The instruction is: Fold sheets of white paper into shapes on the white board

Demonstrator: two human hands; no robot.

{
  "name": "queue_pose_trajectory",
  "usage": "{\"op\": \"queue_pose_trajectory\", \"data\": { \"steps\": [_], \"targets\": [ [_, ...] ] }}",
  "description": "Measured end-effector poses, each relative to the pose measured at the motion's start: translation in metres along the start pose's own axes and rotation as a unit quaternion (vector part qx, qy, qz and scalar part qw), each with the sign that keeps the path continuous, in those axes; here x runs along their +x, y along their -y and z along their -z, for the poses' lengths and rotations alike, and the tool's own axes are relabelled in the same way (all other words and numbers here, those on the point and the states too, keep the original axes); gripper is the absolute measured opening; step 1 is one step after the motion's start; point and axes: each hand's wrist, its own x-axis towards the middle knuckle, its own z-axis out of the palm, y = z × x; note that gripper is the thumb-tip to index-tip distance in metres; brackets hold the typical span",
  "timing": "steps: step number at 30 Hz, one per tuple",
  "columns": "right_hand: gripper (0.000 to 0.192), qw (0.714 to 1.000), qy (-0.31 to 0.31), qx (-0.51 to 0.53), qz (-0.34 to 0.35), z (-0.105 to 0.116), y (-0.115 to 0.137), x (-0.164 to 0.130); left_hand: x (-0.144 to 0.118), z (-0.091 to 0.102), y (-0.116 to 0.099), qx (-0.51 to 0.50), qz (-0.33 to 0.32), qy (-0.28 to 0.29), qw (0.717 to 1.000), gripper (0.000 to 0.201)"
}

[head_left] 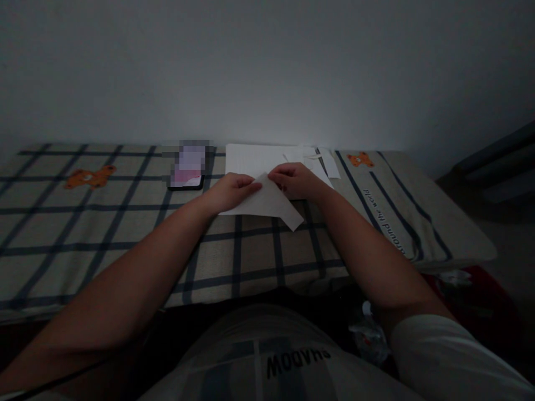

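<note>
Between my two hands is a folded piece of white paper [263, 199], with a peak at the top and a strip sticking out at the lower right. My left hand [234, 192] pinches its left side, thumb on top. At the peak, the fingertips of my right hand [295, 178] are closed on the paper's upper right edge. Behind the hands lies a flat stack of white paper [254, 157], partly covered by them. Several small cut paper pieces [330, 162] rest at the stack's right side.
A phone [190, 167] with a lit, blurred screen lies left of the paper. The table wears a checked cloth [112, 223] with bear prints, and its back edge meets a pale wall [251, 72]. Below the right edge are a clear plastic bag [370, 337] and something red [489, 295].
</note>
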Motion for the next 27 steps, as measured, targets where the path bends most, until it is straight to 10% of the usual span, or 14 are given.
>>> {"op": "queue_pose_trajectory", "data": {
  "steps": [27],
  "targets": [
    [0.027,0.999,-0.008,0.02,-0.027,0.002,0.007,-0.002,-0.002,0.003,-0.004,0.011,-0.014,-0.011,1.0,0.041]
  ]
}}
